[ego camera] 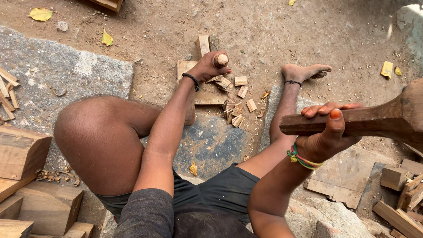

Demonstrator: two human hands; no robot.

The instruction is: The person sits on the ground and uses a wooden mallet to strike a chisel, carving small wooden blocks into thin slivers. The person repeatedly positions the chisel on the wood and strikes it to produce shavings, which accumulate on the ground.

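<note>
Wooden mallet [379,117] raised at the right of the frame, its squared handle clamped in the right hand [328,132], fingers curled over the top edge and the thumb pressed up against the near side; a band of coloured threads circles that wrist. Farther out, the left hand [210,67] is closed tight round a chisel handle [221,59], whose rounded pale butt shows above the fist, the tool held upright over a flat wooden board [187,67] lying on the dirt; its blade is hidden by the hand. Small split wood pieces [235,108] lie scattered just beside the fist and toward the person's bare foot [304,71], which rests on the sandy ground [264,31]; a black band sits on the left wrist and another on the ankle. Sawn timber blocks [22,152] are stacked at the left edge beside a grey stone slab [57,70]; more offcuts [403,194] crowd the lower right corner; dry yellow leaves [40,14] dot the earth.
</note>
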